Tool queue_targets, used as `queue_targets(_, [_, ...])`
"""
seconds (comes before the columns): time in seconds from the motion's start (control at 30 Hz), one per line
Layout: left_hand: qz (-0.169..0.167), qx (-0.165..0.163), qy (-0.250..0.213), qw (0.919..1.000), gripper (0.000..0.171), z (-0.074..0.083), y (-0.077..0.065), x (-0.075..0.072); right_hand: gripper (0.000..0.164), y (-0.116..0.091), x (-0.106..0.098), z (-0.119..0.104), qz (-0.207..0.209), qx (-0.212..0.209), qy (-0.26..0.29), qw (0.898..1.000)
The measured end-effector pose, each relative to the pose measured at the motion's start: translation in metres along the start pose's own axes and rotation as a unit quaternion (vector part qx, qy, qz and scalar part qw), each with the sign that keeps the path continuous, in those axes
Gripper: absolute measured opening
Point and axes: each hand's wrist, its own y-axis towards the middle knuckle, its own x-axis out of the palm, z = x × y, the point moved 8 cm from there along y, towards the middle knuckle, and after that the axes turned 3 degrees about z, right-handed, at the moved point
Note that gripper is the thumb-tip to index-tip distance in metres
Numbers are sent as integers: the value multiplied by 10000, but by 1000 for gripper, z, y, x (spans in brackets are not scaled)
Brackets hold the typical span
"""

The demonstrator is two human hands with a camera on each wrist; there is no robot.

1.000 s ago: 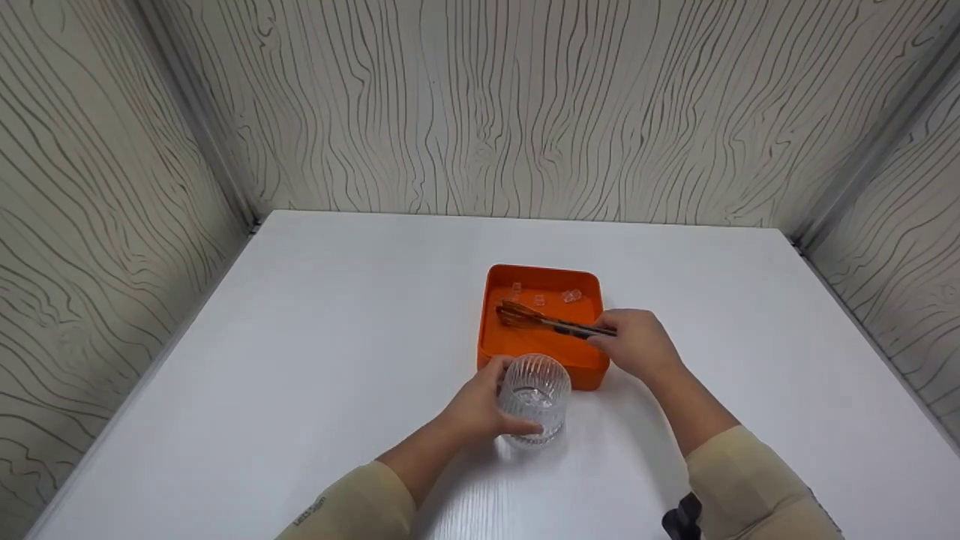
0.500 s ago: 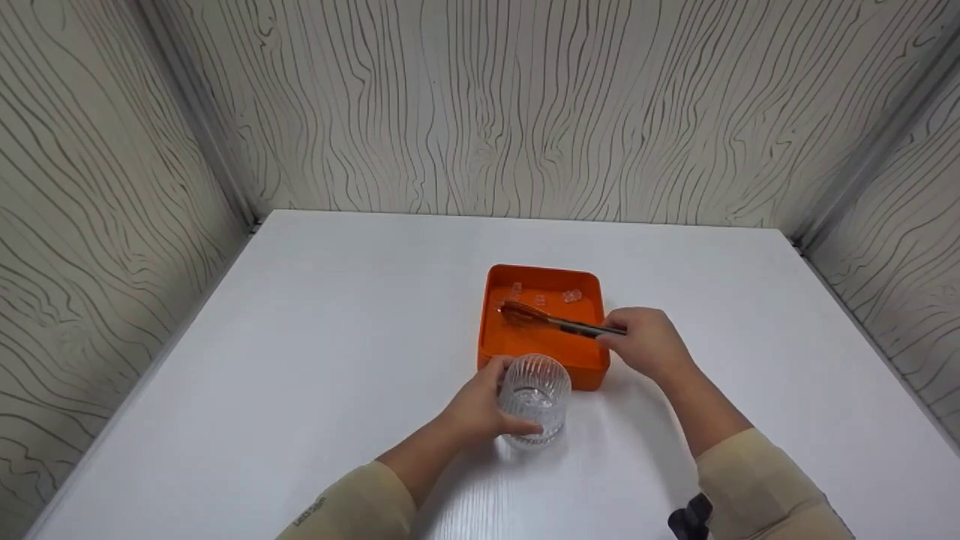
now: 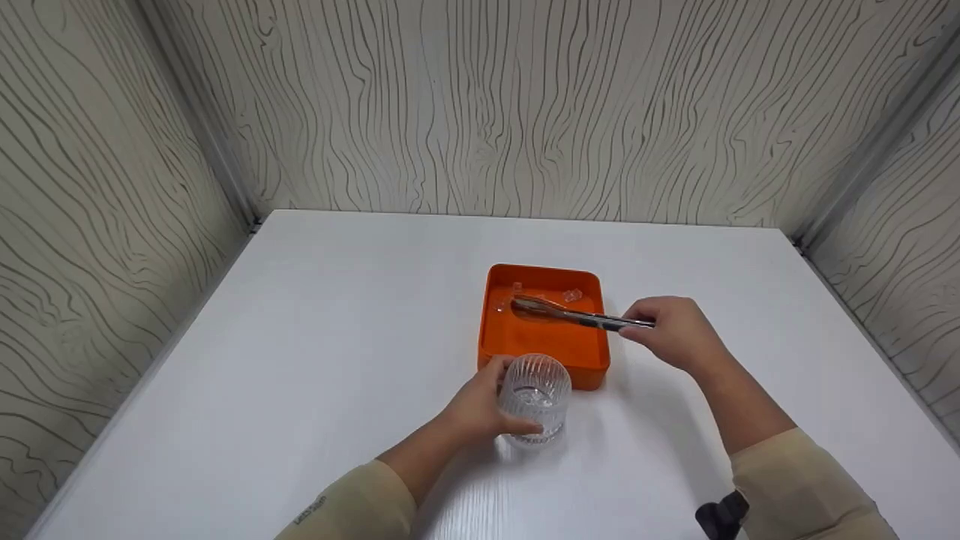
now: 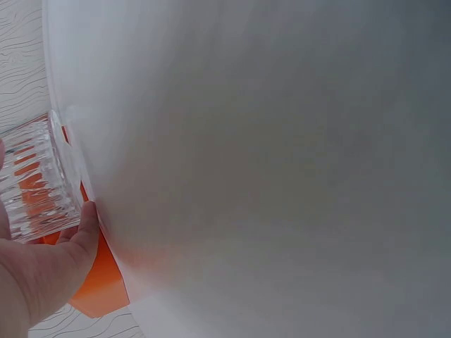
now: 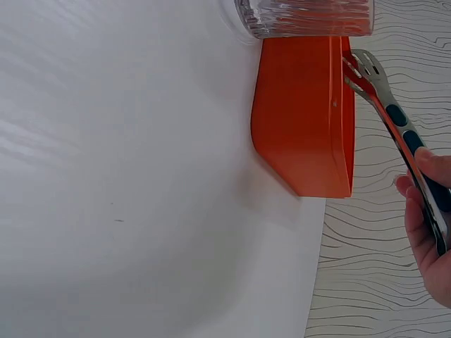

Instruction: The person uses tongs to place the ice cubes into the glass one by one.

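Note:
My left hand grips a clear ribbed drinking glass, which stands upright on the table against the near side of an orange tray. Fingers and thumb wrap the glass low down, also seen in the left wrist view. Metal tongs with dark grip panels are held in my right hand, to the right of the tray. In the right wrist view, the slotted tong heads reach over the tray rim. Several clear ice-like cubes lie toward the tray's back. I cannot tell whether a cube is between the tong heads.
The white table extends around the tray on all sides. Wood-grain-patterned panels stand behind it and at both sides. A dark device sits at the right forearm.
My right hand has moved right and slightly away from me, drawing the tongs toward the right and raising them a little. The left hand and the glass have stayed put.

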Motion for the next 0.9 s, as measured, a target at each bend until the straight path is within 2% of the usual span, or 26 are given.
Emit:
queue_targets(0.17, [-1,-30,-40,10000,80,0,0,0,10,-7,-12,1,-47,-95,68,9999])
queue_targets(0.47, [17,-3,-51,10000,80,1,-1,-1,8,-22,-32,4,4,-558,392,9977])
queue_targets(0.77, [12,139,-20,9999,81,1,0,-1,9,-40,-44,11,-31,-1019,885,9908])
queue_targets(0.9, [-17,118,-18,9999,81,1,0,-1,8,-46,-45,13,-70,-1268,882,9880])
